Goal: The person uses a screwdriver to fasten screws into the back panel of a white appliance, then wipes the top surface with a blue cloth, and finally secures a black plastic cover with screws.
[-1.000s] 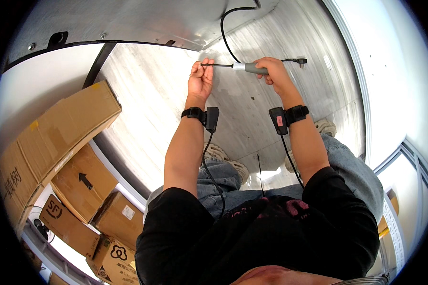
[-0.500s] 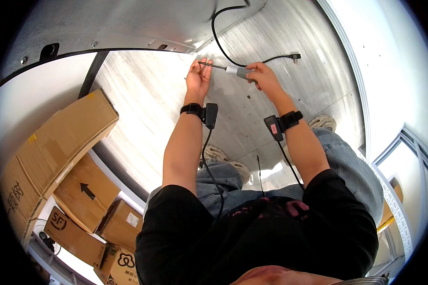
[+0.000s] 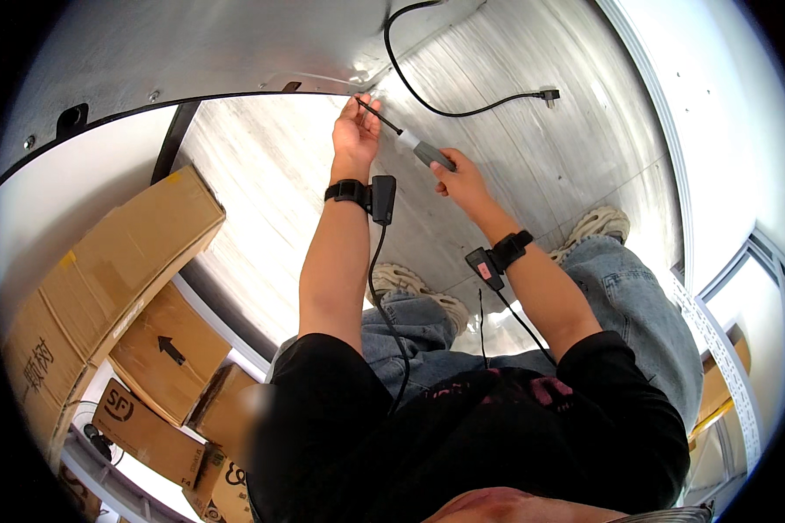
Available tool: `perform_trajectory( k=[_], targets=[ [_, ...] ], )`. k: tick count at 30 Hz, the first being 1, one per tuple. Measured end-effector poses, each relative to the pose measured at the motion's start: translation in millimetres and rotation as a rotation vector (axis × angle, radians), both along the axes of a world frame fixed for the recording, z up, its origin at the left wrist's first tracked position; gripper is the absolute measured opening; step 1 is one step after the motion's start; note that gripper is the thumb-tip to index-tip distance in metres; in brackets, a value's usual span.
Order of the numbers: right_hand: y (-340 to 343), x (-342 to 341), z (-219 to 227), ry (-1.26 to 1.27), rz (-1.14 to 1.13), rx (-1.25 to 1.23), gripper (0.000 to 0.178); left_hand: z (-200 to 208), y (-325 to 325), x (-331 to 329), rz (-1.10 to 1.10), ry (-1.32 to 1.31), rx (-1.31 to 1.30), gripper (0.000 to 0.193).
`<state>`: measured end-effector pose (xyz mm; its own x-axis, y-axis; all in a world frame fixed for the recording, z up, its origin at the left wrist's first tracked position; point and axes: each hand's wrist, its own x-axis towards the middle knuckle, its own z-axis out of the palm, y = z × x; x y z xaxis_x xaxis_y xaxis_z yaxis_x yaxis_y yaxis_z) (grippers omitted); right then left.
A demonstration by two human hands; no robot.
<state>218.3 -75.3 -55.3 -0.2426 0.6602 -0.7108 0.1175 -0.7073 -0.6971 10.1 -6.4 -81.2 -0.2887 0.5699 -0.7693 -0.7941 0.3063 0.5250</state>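
My right hand (image 3: 459, 179) grips the grey handle of a screwdriver (image 3: 419, 148). Its thin dark shaft slants up and left toward the edge of a large grey metal panel (image 3: 192, 52). My left hand (image 3: 354, 131) pinches the shaft near its tip, right by a small metal bracket (image 3: 323, 84) on the panel's rim. Both wrists wear black bands with small devices and trailing wires.
A black cable (image 3: 462, 109) with a plug lies looped on the pale wood-grain floor (image 3: 262, 174). Several cardboard boxes (image 3: 105, 270) are stacked at the left. My shoes (image 3: 597, 222) and jeans show below the hands. White panels and a perforated rail run along the right.
Both hands and the screwdriver have moved up toward the panel's edge. The tool has tilted from nearly level to slanting up-left, its tip now at the bracket.
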Motion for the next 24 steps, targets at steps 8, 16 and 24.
perform_trajectory(
  k=[8,16,24],
  targets=[
    [3,-12,4,0.033,0.009,-0.068,0.037,2,9,-7,-0.035,0.066,-0.027,0.018],
    [2,-26,12,0.005,-0.069,-0.131,0.046,0,15,-17,-0.093,0.108,-0.061,0.016],
    [-9,-29,6,0.153,-0.229,-0.196,0.043,-2,14,-19,-0.087,0.112,-0.02,0.017]
  ],
)
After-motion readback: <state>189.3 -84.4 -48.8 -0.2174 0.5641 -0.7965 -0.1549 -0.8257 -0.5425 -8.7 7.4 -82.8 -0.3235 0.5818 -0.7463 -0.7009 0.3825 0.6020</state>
